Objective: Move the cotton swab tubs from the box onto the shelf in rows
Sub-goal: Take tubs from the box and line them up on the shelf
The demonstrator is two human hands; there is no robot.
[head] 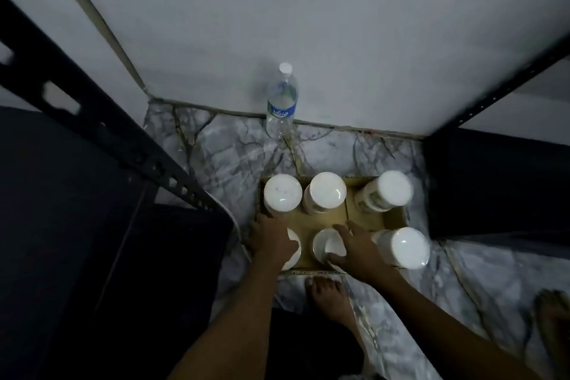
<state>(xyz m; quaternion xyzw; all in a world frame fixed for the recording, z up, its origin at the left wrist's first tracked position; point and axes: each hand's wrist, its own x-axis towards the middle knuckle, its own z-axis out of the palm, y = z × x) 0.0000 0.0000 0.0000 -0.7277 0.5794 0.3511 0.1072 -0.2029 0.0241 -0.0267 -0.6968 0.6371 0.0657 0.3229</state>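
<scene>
Pick-up step, six tubs in box (pixel 391 219) on the floor. My left hand (pixel 271 237) covers the near-left tub (pixel 294 251), grip not discernible; right hand (pixel 354 245), fingers spread, settles over the near-middle tub (pixel 324 245). Next: close, lift both to shelf (pixel 92 225) at left

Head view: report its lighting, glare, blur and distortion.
Head view: dim overall, with the dark shelf nearly featureless; the white tub lids glare and lose detail; the edges are soft and smeared, notably the foot at lower right; wide-angle bending tilts the wall and shelf posts; the water bottle near centre is sharpest.
</scene>
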